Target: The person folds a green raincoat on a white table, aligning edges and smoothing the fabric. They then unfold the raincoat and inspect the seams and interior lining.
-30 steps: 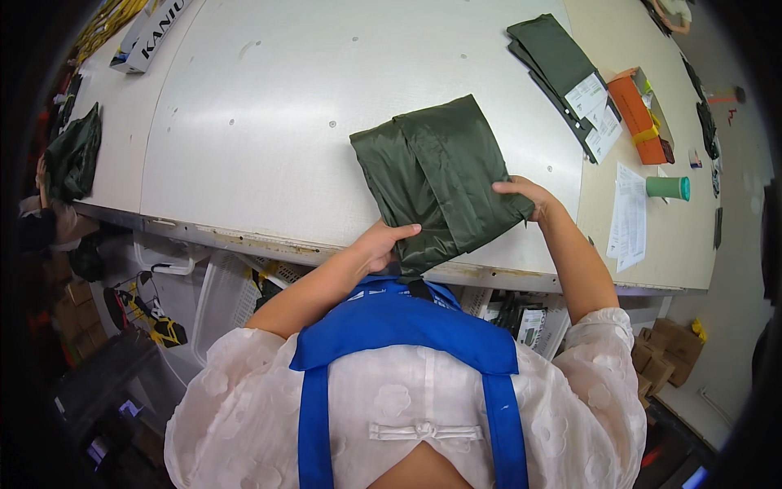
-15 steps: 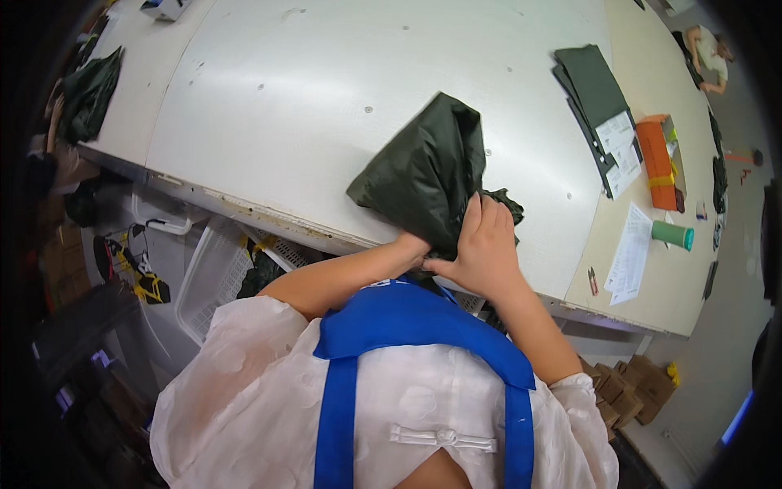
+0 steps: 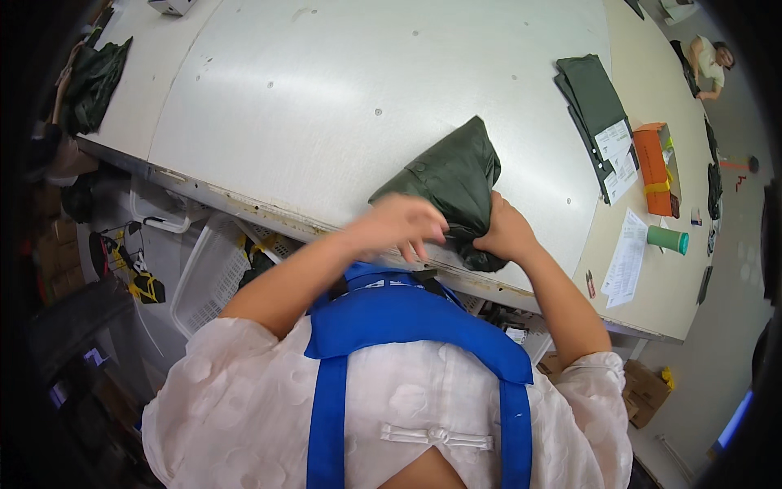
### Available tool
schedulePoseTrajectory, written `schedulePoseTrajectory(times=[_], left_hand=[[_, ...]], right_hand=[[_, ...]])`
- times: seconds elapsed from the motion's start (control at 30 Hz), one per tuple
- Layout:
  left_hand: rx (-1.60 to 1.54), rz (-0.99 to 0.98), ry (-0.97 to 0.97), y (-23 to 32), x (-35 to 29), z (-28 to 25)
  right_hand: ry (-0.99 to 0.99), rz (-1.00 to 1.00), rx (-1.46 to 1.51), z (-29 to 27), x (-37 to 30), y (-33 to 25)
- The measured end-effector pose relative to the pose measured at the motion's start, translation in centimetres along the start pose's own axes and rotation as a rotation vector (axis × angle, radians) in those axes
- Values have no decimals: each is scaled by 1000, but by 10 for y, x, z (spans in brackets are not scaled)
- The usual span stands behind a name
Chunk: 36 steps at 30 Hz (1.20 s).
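Note:
A dark green folded garment [image 3: 453, 178] lies bunched near the front edge of a large white table [image 3: 342, 90]. My right hand [image 3: 505, 232] grips its near end, fingers closed around the cloth. Beside it, my left hand [image 3: 401, 224] hovers over the garment's near left edge with fingers spread and blurred; I cannot tell whether it touches the cloth.
A stack of folded dark green garments [image 3: 588, 102] with paper tags lies at the right. Beside it are an orange box [image 3: 656, 167], a green cup [image 3: 668, 240] and a sheet of paper [image 3: 626, 259]. A white basket [image 3: 210, 273] sits under the table edge. Another person [image 3: 707, 61] is far right.
The garment has been folded narrower and drawn toward the table edge. My right hand slid to its near end; my left hand lifted and moved left across it.

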<state>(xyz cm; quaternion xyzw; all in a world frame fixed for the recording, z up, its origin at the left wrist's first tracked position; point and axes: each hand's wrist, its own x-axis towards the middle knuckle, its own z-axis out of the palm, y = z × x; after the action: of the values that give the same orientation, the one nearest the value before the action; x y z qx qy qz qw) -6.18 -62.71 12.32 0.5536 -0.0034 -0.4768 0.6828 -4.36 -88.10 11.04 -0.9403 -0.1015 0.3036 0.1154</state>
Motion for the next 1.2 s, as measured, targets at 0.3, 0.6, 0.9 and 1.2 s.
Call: schedulePoseTrajectory(times=[0.3,0.6,0.9,1.2], left_hand=[[-154,51,144,2,27,-56],[-482,223,38,-101,8,-42],[997,166,-231,74,161,-47],[1520,727,347,112,481,112]], right_hand=[[-372,-210,115,-51,-51,-57],[-386,-211,508,12,-69,6],[-204,67,790,18,-96,75],[405,453,1189,53,-164,168]])
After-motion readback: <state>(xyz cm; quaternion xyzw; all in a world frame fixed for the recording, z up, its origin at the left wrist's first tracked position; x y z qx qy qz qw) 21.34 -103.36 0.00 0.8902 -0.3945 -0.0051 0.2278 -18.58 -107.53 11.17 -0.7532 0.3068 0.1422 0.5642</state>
